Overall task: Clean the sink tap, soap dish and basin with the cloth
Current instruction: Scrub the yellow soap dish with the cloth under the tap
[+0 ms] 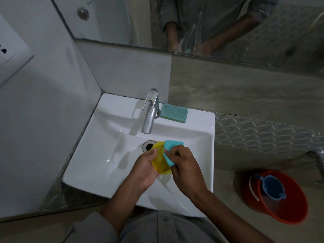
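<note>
Head view: left hand [146, 168] grips soap dish [160, 159]; right hand [184, 165] pinches cloth [171, 151] against it.

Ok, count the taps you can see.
2: one chrome tap on the back of the basin, another tap cut off at the right edge above the bucket. Others may lie outside view.

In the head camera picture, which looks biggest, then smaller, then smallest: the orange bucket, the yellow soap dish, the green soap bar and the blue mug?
1. orange bucket, clearly biggest.
2. yellow soap dish and green soap bar look about alike; hands hide part of the dish and it is nearer, so no ranking.
3. blue mug looks close to them too.
</note>
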### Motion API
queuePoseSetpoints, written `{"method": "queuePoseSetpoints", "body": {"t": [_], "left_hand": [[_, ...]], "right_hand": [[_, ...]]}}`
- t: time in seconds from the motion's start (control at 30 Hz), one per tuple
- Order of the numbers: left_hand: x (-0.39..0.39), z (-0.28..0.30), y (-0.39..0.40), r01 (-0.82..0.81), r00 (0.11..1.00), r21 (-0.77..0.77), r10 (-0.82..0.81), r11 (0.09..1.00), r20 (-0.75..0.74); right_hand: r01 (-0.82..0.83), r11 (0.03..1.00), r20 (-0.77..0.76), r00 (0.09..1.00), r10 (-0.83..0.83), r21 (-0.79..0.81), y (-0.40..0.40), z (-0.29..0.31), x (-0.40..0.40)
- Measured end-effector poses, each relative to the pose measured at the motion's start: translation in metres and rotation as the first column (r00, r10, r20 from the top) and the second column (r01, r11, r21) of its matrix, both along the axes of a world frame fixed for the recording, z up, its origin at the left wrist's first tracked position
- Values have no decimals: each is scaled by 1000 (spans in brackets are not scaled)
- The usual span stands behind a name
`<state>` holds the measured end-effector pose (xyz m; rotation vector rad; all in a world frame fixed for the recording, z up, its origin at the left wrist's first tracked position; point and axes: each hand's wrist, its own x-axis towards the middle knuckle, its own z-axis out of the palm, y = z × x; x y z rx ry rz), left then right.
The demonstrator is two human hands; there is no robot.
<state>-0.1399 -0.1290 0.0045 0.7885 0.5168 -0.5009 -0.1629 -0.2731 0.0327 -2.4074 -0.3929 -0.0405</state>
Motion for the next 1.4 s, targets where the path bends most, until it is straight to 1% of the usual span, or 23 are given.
{"method": "queuePoseSetpoints", "body": {"t": [0.07, 0.13, 0.2, 0.27, 0.33, 0.4, 0.43, 0.47, 0.5, 0.53, 0.57, 0.6, 0.63, 0.67, 0.7, 0.77, 0.87, 0.97, 1.1, 1.17, 1.27, 1.33, 1.4], "left_hand": [[-1, -2, 1, 10, 1000, 27, -9, 1000, -20], [-1, -1, 3, 33, 999, 30, -32, 999, -35], [2, 1, 10, 66, 996, 14, -65, 998, -67], [6, 3, 18, 109, 988, -10, -110, 994, -111], [6, 2, 22, 142, 975, -18, -143, 990, -169], [2, 0, 20, 139, 965, -44, -145, 989, -219], [1, 0, 19, 130, 963, -69, -143, 989, -227], [2, -1, 20, 112, 966, -91, -130, 990, -226], [4, 0, 22, 80, 971, -104, -101, 991, -219], [6, -1, 26, 44, 976, -103, -65, 994, -208], [8, -1, 30, 8, 981, -93, -26, 996, -193], [8, -1, 33, -17, 984, -81, 2, 997, -178], [8, -2, 34, -32, 987, -72, 20, 997, -161], [8, -3, 34, -38, 990, -62, 29, 997, -141], [7, -3, 33, -37, 993, -43, 32, 998, -117], [6, 0, 27, -35, 998, 15, 35, 999, -61], [6, 3, 19, -54, 998, 81, 52, 995, 32], [3, 5, 17, -59, 990, 156, 39, 986, 132], [-4, 2, 12, -93, 972, 216, 41, 972, 233], [-7, 2, 7, -122, 960, 276, 42, 953, 276], [-9, 2, 1, -163, 944, 361, 39, 918, 327], [-11, 1, 0, -177, 923, 434, -4, 883, 385], [-13, -1, 0, -170, 897, 534, -94, 828, 431]], "right_hand": [[-8, 1000, -57, 998, 9, 27, 0, 0, 3], [-10, 995, -132, 991, 23, 95, -4, -1, 7], [-76, 989, -181, 979, 98, 126, -11, 0, 9], [-242, 970, -136, 961, 241, 14, -18, 2, 9], [-403, 905, -50, 915, 400, -138, -27, 7, 13], [-497, 832, 20, 856, 517, -248, -38, 12, 25], [-507, 821, 46, 843, 536, -263, -44, 15, 31], [-489, 841, 68, 854, 515, -233, -50, 17, 37], [-431, 890, 91, 890, 446, -149, -56, 19, 40], [-323, 946, 108, 940, 323, -22, -63, 19, 42], [-187, 976, 114, 978, 174, 110, -68, 19, 43], [-45, 977, 113, 993, 22, 208, -72, 18, 42], [71, 964, 107, 989, -102, 256, -73, 16, 39], [146, 953, 103, 978, -179, 266, -71, 12, 35], [179, 949, 103, 972, -212, 259, -66, 8, 30], [161, 961, 120, 974, -192, 225, -50, 0, 22], [35, 989, 140, 989, -55, 141, -22, -11, 16], [-12, 999, 72, 997, 9, 47, -6, -23, 8], [110, 991, 21, 993, -112, 78, -2, -29, 6], [178, 978, 1, 984, -179, 107, 5, -27, 7], [277, 940, -106, 960, -260, 201, 17, -22, 8], [329, 918, -164, 940, -298, 220, 23, -20, 14], [356, 911, -223, 924, -311, 207, 27, -17, 19]]}}
